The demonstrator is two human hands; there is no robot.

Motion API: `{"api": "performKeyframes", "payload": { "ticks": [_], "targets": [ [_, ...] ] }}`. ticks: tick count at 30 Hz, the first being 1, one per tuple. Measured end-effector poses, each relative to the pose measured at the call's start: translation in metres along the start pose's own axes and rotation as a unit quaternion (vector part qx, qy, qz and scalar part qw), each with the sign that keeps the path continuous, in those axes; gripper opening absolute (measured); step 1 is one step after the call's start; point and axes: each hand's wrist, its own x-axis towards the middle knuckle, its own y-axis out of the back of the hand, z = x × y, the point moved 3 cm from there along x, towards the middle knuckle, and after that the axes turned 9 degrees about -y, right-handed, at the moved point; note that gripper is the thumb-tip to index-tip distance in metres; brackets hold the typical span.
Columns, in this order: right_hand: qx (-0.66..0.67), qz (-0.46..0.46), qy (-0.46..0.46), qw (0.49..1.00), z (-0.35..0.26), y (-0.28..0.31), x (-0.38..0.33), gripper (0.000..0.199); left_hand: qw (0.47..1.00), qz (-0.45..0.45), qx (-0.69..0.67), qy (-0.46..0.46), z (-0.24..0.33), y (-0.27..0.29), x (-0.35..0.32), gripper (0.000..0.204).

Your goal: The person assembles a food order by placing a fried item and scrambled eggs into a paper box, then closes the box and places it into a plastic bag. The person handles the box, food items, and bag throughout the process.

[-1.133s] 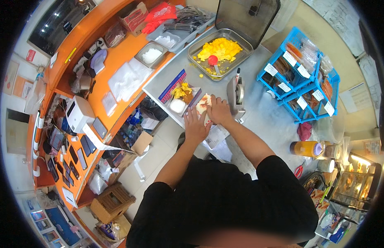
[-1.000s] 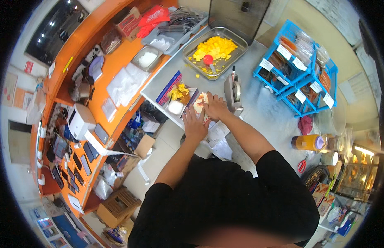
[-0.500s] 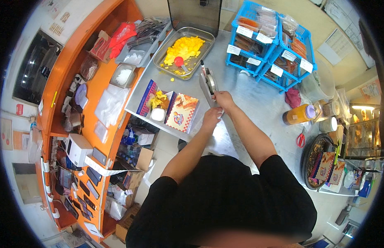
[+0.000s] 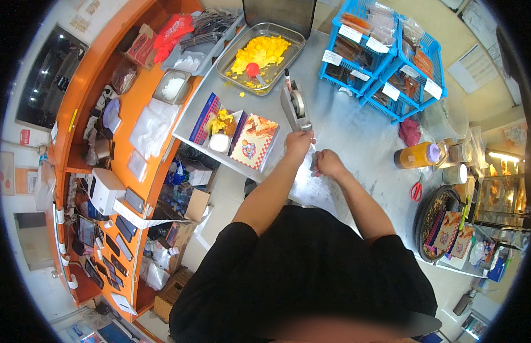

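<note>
A grey tape dispenser (image 4: 295, 106) with a roll in it and a marker (image 4: 287, 77) at its far end stands on the steel table (image 4: 339, 123). My left hand (image 4: 299, 143) is closed right at the dispenser's near end. A small pale sliver shows by its fingertips, too small to name. To its right and slightly nearer, my right hand (image 4: 329, 163) is closed, fingers pinched together; anything between them is hidden. Left of the hands sits an open food box (image 4: 219, 127) with yellow food and a white tub (image 4: 220, 143), its printed lid (image 4: 253, 143) folded out.
A steel tray (image 4: 298, 41) of yellow food with a red-handled scoop (image 4: 253, 70) lies at the back. Blue stacked baskets (image 4: 362, 74) stand back right. An orange-filled bottle (image 4: 413, 156), red scissors (image 4: 416, 190) and a round dark pan (image 4: 423, 216) are on the right. An orange counter (image 4: 141, 186) runs along the left.
My right hand has come off the dispenser's near end and moved back toward me. My left hand has moved forward to that end. The view has shifted slightly.
</note>
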Motion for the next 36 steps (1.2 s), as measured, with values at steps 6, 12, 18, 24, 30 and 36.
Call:
{"api": "performKeyframes", "payload": {
  "ticks": [6,12,18,24,30,36],
  "targets": [
    [-0.035,-0.181,-0.059,0.981,-0.005,0.012,0.001,0.039,0.997,-0.011,-0.046,0.064,0.003,0.004,-0.021,0.021],
    [0.234,-0.2,-0.13,0.943,-0.067,0.013,0.003,0.038,0.938,0.02,0.234,-0.255,0.048,0.073,-0.054,0.02],
    [-0.059,-0.215,-0.116,0.968,-0.122,-0.029,0.067,0.038,0.76,0.154,0.578,-0.254,0.051,0.138,-0.06,0.048],
    [-0.214,-0.182,-0.048,0.958,-0.128,-0.053,0.096,0.021,0.826,0.078,0.557,0.035,0.066,0.148,-0.033,0.1],
    [-0.25,-0.155,0.019,0.956,-0.124,-0.049,0.103,0.028,0.869,0.033,0.49,0.062,0.063,0.177,-0.011,0.112],
    [-0.288,-0.117,0.08,0.947,-0.118,-0.048,0.101,0.026,0.884,0.056,0.465,-0.002,0.03,0.17,-0.014,0.111]
  ]
}}
